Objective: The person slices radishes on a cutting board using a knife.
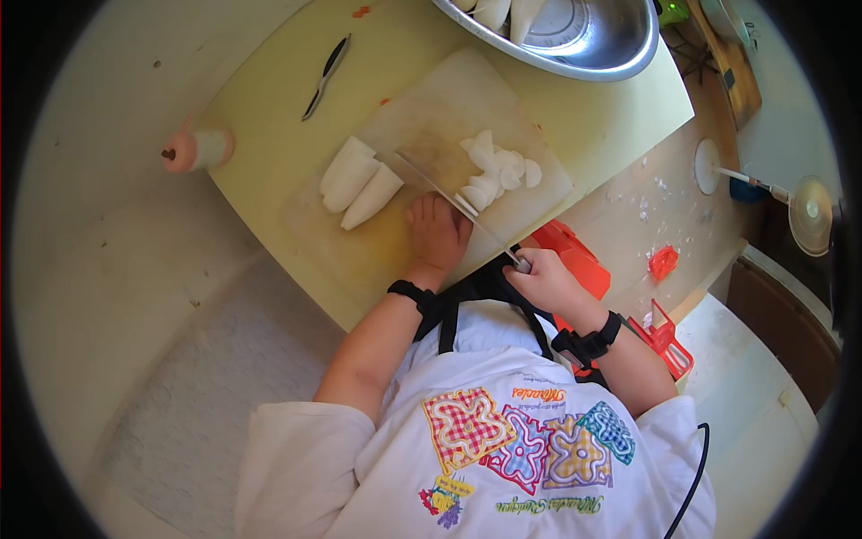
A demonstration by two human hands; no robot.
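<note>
My right hand point(546, 280) is closed round the handle of a kitchen knife point(467, 218), its long blade slanting up and left across the cutting board point(467, 76). Against the blade's left side, my left hand point(438, 232) presses down with bent fingers on a white radish piece, mostly hidden under them. Thin white radish slices point(485, 187) lie in a loose pile just right of the blade. Left of my left hand rest peeled white radish lengths point(373, 196), side by side on the board.
A steel bowl point(593, 67) with whole white radishes point(492, 11) stands at the table's far edge. A peeler point(327, 77) lies beyond the board. At the left edge is a pink-capped bottle point(199, 149). A fan point(811, 216) and red plastic items point(575, 256) are to the right.
</note>
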